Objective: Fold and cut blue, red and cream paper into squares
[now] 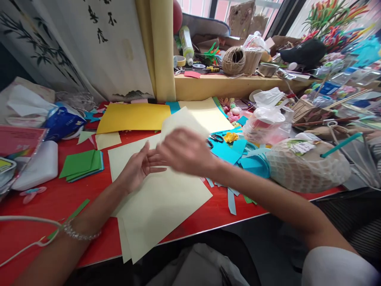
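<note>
My left hand point(137, 169) hovers over cream paper sheets point(166, 210), its fingers stretched toward the right and apart, with nothing seen in them. Close beside its fingertips is my right hand point(187, 153), curled and smeared by motion. A cream sheet's pointed corner point(185, 117) shows just behind the right hand; whether the hand grips it is hidden. The large cream sheets lie overlapped on the red table point(190, 226), some corners reaching past its front edge. Beyond them lies a yellow sheet point(135, 118). Black-handled scissors point(216, 138) rest to the right of my right hand.
Green paper squares point(81, 163) lie at left near a blue tissue pack point(64, 121). Blue paper pieces point(228, 151), crumpled yellow paper point(230, 137) and a netted coconut with a straw point(306, 165) crowd the right. Twine point(233, 60) sits on the sill. A white cable point(32, 218) crosses front left.
</note>
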A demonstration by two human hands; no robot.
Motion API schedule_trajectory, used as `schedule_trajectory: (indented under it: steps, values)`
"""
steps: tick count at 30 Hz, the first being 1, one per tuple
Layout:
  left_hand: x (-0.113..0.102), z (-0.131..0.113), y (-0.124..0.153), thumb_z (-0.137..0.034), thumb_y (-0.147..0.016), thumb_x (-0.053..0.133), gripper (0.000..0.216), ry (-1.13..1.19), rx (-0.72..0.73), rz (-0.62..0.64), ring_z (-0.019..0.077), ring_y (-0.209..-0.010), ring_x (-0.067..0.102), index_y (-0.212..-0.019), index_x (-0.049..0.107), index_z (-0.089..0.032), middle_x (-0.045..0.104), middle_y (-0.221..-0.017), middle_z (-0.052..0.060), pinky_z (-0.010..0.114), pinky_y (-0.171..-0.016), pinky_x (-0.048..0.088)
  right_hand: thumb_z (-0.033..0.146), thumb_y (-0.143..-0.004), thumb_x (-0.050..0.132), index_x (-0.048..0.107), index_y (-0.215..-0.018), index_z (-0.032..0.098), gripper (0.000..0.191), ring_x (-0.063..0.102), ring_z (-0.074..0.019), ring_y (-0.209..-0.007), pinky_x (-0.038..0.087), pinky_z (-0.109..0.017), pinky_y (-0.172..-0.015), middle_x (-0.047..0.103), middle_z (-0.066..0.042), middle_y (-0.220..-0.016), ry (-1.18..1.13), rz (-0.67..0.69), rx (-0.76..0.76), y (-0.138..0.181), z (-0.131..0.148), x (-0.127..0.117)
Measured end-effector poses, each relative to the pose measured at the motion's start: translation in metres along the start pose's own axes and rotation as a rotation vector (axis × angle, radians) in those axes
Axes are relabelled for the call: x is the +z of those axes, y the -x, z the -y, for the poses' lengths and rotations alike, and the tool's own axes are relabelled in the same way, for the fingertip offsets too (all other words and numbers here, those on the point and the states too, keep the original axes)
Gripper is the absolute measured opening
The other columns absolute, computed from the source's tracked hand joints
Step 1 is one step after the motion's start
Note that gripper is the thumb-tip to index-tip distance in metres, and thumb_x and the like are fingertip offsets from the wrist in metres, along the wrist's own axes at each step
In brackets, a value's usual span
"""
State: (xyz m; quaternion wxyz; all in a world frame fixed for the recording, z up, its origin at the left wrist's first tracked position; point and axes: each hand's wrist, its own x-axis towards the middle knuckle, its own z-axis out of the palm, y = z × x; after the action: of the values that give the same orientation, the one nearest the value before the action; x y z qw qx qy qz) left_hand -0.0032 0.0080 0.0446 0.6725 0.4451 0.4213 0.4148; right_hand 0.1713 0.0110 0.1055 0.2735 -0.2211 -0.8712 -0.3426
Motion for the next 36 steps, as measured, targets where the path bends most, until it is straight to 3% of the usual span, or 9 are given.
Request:
schedule_trajectory:
  steps: [3, 6, 10, 13, 17, 22, 27, 32, 36]
  values:
    - [-0.005, 0.001, -0.004, -0.038, -0.079, 0.061, 0.033, 0.032, 0.015, -0.06, 0.0119, -0.068, 0.065, -0.102, 0.064, -0.014, 0.071, -0.083, 0.006, 0.02, -0.063, 0.053, 0.011, -0.089, 0.043, 0.059, -0.071, 0.018, 0.025, 0.048, -0.0105, -0.053, 0.038, -0.026, -0.055, 0.058, 0.002, -0.062, -0.166, 0.065, -0.169, 0.036, 0.058, 0.009]
    - [-0.007, 0.004, -0.007, -0.021, -0.072, 0.069, 0.034, -0.045, 0.029, -0.179, 0.013, -0.071, 0.066, -0.104, 0.06, -0.013, 0.071, -0.083, 0.006, 0.023, -0.069, 0.054, 0.031, -0.091, 0.045, 0.058, -0.066, 0.02, 0.03, 0.05, -0.0124, -0.053, 0.035, -0.028, -0.051, 0.059, 0.0, -0.059, -0.402, 0.22, -0.06, 0.05, 0.07, 0.009]
    - [-0.007, 0.007, -0.008, -0.024, -0.074, 0.067, 0.031, -0.126, 0.002, -0.191, 0.0161, -0.075, 0.067, -0.102, 0.06, -0.012, 0.07, -0.088, 0.01, 0.028, -0.07, 0.055, 0.055, -0.088, 0.039, 0.062, -0.073, 0.019, 0.044, 0.058, -0.0159, -0.066, 0.038, -0.029, -0.058, 0.066, -0.006, -0.07, -0.658, 0.367, 0.549, 0.054, 0.028, 0.017]
    - [-0.005, 0.01, -0.008, -0.03, -0.072, 0.068, 0.043, -0.198, -0.069, -0.155, 0.0169, -0.076, 0.066, -0.111, 0.055, -0.015, 0.068, -0.09, 0.009, 0.03, -0.068, 0.056, 0.057, -0.09, 0.03, 0.06, -0.079, 0.018, 0.05, 0.059, -0.014, -0.069, 0.044, -0.026, -0.06, 0.064, -0.007, -0.078, -1.016, 0.205, 1.105, 0.067, -0.011, 0.038]
    - [-0.002, 0.013, -0.008, -0.028, -0.069, 0.069, 0.06, -0.315, -0.028, -0.148, 0.0152, -0.073, 0.063, -0.124, 0.045, -0.021, 0.061, -0.094, 0.005, 0.026, -0.059, 0.055, 0.062, -0.083, 0.041, 0.06, -0.083, 0.015, 0.05, 0.06, -0.016, -0.077, 0.051, -0.026, -0.061, 0.063, -0.01, -0.089, -1.322, 0.098, 1.423, 0.086, -0.035, 0.056]
    - [0.004, 0.006, -0.003, -0.026, -0.069, 0.068, 0.068, -0.358, 0.104, -0.142, 0.0119, -0.068, 0.057, -0.13, 0.039, -0.027, 0.051, -0.1, 0.004, 0.024, -0.049, 0.052, 0.054, -0.081, 0.053, 0.062, -0.096, 0.018, 0.041, 0.059, -0.0171, -0.099, 0.052, -0.026, -0.078, 0.062, -0.009, -0.107, -1.447, 0.101, 1.405, 0.087, -0.031, 0.051]
    - [0.005, 0.004, 0.0, -0.029, -0.069, 0.069, 0.067, -0.296, 0.046, -0.089, 0.0133, -0.07, 0.057, -0.13, 0.041, -0.027, 0.055, -0.097, 0.003, 0.024, -0.053, 0.052, 0.042, -0.079, 0.061, 0.065, -0.1, 0.02, 0.031, 0.065, -0.0158, -0.083, 0.054, -0.027, -0.071, 0.066, -0.007, -0.101, -1.758, 0.185, 1.333, 0.082, -0.021, 0.042]
    - [0.004, 0.007, 0.0, -0.036, -0.075, 0.064, 0.021, -0.256, 0.072, -0.162, 0.0127, -0.062, 0.055, -0.083, 0.064, -0.017, 0.059, -0.072, 0.001, 0.023, -0.051, 0.045, 0.038, -0.076, 0.066, 0.067, -0.098, 0.02, 0.029, 0.066, -0.0157, -0.078, 0.055, -0.028, -0.07, 0.069, -0.006, -0.095, -1.91, 0.312, 1.293, 0.079, -0.007, 0.034]
    - [0.003, 0.006, 0.0, -0.038, -0.074, 0.065, 0.024, -0.295, 0.113, -0.191, 0.0099, -0.049, 0.047, -0.063, 0.061, -0.017, 0.053, -0.057, -0.002, 0.023, -0.045, 0.037, 0.039, -0.076, 0.064, 0.067, -0.102, 0.02, 0.033, 0.066, -0.017, -0.08, 0.055, -0.031, -0.074, 0.068, -0.007, -0.1, -1.889, 0.318, 1.269, 0.076, 0.001, 0.031]
